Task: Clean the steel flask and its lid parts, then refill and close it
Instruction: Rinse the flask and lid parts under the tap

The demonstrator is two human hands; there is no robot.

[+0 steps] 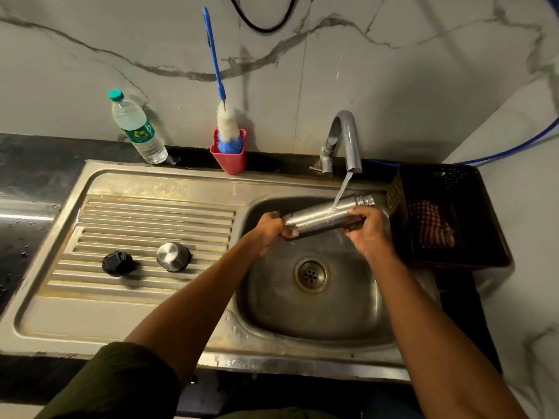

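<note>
The steel flask (320,217) lies nearly level over the sink basin (317,316), its threaded neck pointing right. Water from the tap (346,137) runs onto its body. My left hand (272,231) grips the flask's base end. My right hand (366,228) wraps around the body near the neck. On the ribbed drainboard (145,225) sit two lid parts: a black inner stopper (117,263) and a steel cap (173,257), standing apart from each other.
A plastic water bottle (137,128) with a green cap stands at the back left. A blue-handled bottle brush (225,125) rests in a red holder (230,160). A dark crate (447,216) holding a checked cloth sits right of the sink.
</note>
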